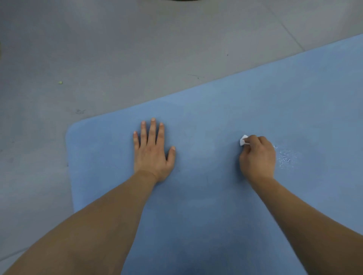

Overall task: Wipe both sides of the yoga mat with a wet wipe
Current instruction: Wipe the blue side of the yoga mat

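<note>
A blue yoga mat (216, 110) lies flat on the floor and fills the lower right of the view, its rounded corner at the left. My left hand (152, 151) rests palm down on the mat with its fingers straight and spread. My right hand (257, 157) is on the mat further right, fingers curled round a small crumpled white wet wipe (244, 140) that sticks out past the knuckles and touches the mat. Small white crumbs or wet specks (285, 158) lie on the mat just right of that hand.
Grey tiled floor (117, 49) surrounds the mat at the top and left. A tiny green speck (60, 82) lies on the floor at the left. A dark object edge (182, 0) shows at the very top.
</note>
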`<state>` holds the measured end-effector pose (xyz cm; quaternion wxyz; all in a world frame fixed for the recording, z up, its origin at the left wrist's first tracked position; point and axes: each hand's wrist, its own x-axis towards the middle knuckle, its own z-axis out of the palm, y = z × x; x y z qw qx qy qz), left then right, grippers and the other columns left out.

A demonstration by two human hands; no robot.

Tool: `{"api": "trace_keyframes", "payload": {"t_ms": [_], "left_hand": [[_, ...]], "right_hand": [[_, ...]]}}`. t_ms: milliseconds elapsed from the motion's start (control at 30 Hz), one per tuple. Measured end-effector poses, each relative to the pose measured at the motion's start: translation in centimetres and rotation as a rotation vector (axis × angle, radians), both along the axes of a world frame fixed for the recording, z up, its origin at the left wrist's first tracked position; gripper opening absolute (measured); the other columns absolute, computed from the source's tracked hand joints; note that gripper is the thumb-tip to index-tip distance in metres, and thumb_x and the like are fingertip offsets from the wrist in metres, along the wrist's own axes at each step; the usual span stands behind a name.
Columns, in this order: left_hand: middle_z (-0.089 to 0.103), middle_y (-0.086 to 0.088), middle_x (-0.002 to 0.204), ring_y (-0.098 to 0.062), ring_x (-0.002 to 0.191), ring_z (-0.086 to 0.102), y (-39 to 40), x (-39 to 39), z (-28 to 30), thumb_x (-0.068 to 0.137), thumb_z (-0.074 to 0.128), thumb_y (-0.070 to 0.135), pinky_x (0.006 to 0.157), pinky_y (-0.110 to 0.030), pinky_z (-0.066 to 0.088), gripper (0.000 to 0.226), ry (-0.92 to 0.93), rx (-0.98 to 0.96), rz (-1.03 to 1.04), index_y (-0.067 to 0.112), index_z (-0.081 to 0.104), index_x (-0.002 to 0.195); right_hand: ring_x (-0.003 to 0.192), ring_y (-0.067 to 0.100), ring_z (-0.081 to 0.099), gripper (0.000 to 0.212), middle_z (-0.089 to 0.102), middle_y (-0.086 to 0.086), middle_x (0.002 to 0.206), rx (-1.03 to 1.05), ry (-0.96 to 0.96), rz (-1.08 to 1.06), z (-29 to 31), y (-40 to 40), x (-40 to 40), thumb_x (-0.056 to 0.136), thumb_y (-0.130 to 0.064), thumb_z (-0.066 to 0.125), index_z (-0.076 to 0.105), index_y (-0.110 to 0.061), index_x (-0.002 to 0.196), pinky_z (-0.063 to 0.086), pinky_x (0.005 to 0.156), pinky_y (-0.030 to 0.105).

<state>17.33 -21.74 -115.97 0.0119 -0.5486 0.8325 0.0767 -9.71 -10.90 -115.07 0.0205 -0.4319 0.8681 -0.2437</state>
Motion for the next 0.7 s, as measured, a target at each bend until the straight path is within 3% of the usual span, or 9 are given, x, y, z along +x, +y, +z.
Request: {"api": "trace_keyframes", "payload": {"t_ms": [67, 200, 333, 367, 467, 533, 600, 700], "left_hand": [[-0.003, -0.005, 0.170, -0.032, 0.155, -0.010, -0.1, 0.0, -0.1, 0.091, 0.020, 0.059, 0.124, -0.055, -0.002, 0.082, -0.019, 0.038, 0.012, 0.019, 0.012, 0.162], [-0.001, -0.003, 0.170, -0.030, 0.156, -0.010, -0.3, 0.3, -0.2, 0.092, 0.020, 0.058, 0.125, -0.053, -0.001, 0.080, 0.009, 0.048, 0.015, 0.020, 0.013, 0.162], [0.002, -0.001, 0.170, -0.028, 0.156, -0.007, -0.3, 0.3, -0.4, 0.095, 0.022, 0.051, 0.125, -0.052, 0.001, 0.074, 0.036, 0.045, 0.032, 0.021, 0.016, 0.162], [0.003, -0.001, 0.170, -0.029, 0.156, -0.006, -0.4, 0.2, -0.4, 0.095, 0.024, 0.051, 0.125, -0.053, 0.001, 0.073, 0.035, 0.042, 0.035, 0.021, 0.017, 0.162], [0.002, -0.001, 0.170, -0.029, 0.156, -0.007, -0.3, 0.2, -0.4, 0.096, 0.025, 0.050, 0.125, -0.053, 0.002, 0.073, 0.021, 0.042, 0.037, 0.021, 0.016, 0.162], [0.004, -0.001, 0.170, -0.029, 0.156, -0.006, -0.3, 0.1, -0.4, 0.095, 0.025, 0.051, 0.125, -0.053, 0.002, 0.073, 0.027, 0.037, 0.039, 0.021, 0.017, 0.161], [0.008, -0.002, 0.170, -0.029, 0.156, -0.003, -0.4, 0.1, -0.3, 0.094, 0.027, 0.052, 0.125, -0.053, 0.004, 0.073, 0.036, 0.036, 0.050, 0.021, 0.022, 0.160], [0.017, -0.003, 0.168, -0.030, 0.156, 0.005, -0.3, 0.1, -0.1, 0.091, 0.031, 0.053, 0.125, -0.053, 0.007, 0.073, 0.060, 0.029, 0.065, 0.021, 0.031, 0.157]], "right_hand": [[0.076, 0.038, 0.057, 0.018, 0.061, 0.017, 0.082, -0.048, -0.041, 0.023, -0.1, -1.1, 2.9, 0.077, -0.002, 0.052, 0.066, -0.007, 0.088, 0.041, 0.067, 0.039], [0.072, 0.031, 0.056, 0.018, 0.060, 0.008, 0.080, -0.023, -0.110, 0.435, -0.5, -3.3, 12.2, 0.077, -0.006, 0.057, 0.067, -0.013, 0.090, 0.045, 0.067, 0.036], [0.071, 0.031, 0.057, 0.017, 0.058, 0.007, 0.078, -0.006, -0.009, 0.709, -0.3, -4.3, 8.5, 0.074, -0.006, 0.059, 0.067, -0.014, 0.086, 0.045, 0.065, 0.036], [0.071, 0.033, 0.058, 0.017, 0.060, 0.010, 0.078, -0.008, 0.030, 0.668, -0.2, -4.4, 5.7, 0.075, -0.008, 0.055, 0.068, -0.013, 0.085, 0.045, 0.063, 0.036], [0.072, 0.039, 0.060, 0.026, 0.062, 0.018, 0.079, 0.035, 0.052, 0.235, 0.7, -4.9, -2.5, 0.076, -0.010, 0.045, 0.068, -0.007, 0.086, 0.048, 0.064, 0.040], [0.075, 0.041, 0.058, 0.024, 0.062, 0.019, 0.081, 0.069, 0.035, 0.081, 0.9, -5.3, -3.8, 0.076, -0.006, 0.044, 0.066, -0.006, 0.086, 0.048, 0.065, 0.043], [0.077, 0.039, 0.059, 0.020, 0.063, 0.017, 0.083, 0.040, -0.003, 0.113, 0.7, -6.5, -1.1, 0.076, -0.004, 0.049, 0.066, -0.007, 0.087, 0.046, 0.068, 0.042], [0.077, 0.035, 0.058, 0.019, 0.064, 0.012, 0.083, -0.009, -0.064, 0.379, -0.1, -8.4, 7.0, 0.078, -0.010, 0.052, 0.067, -0.011, 0.089, 0.045, 0.069, 0.039]]}}
